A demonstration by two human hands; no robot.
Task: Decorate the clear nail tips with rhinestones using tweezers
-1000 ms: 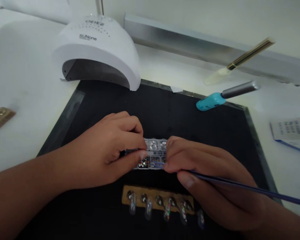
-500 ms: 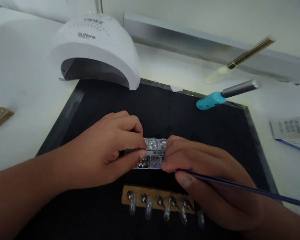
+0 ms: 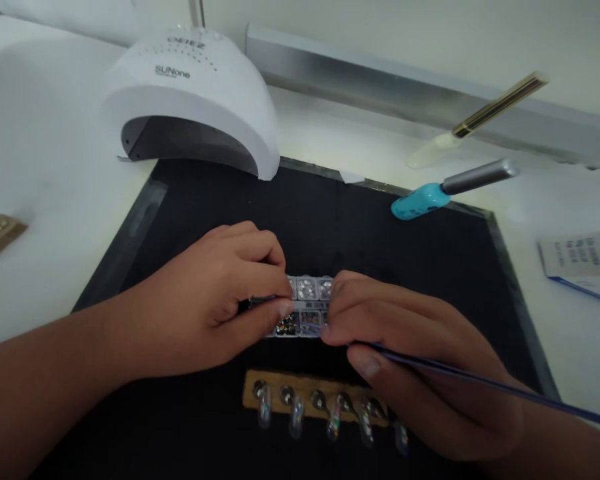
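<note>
A small clear compartment box (image 3: 307, 289) filled with sparkling rhinestones lies on the black mat, partly hidden by both hands. My left hand (image 3: 240, 293) is closed on the box's left part, thumb and fingers pinched together. In my right hand (image 3: 410, 347) are long purple tweezers (image 3: 455, 371), pinched between thumb and fingers. Their tips reach into a lower compartment of small stones. Nearer to me is a wooden strip (image 3: 303, 393) bearing several clear nail tips (image 3: 296, 421) on metal stands, with glittering bits on some. My right hand covers its right end.
A white nail lamp (image 3: 195, 87) stands at the back left of the black mat (image 3: 330, 220). At the back right are a turquoise bottle (image 3: 420, 201) and a pale bottle with a gold cap (image 3: 500, 103). A printed packet (image 3: 580, 263) lies far right, another wooden piece (image 3: 0, 237) far left.
The tweezers' rear end has dipped slightly, and my right thumb has shifted a little to the left. My left hand and the box have stayed in place.
</note>
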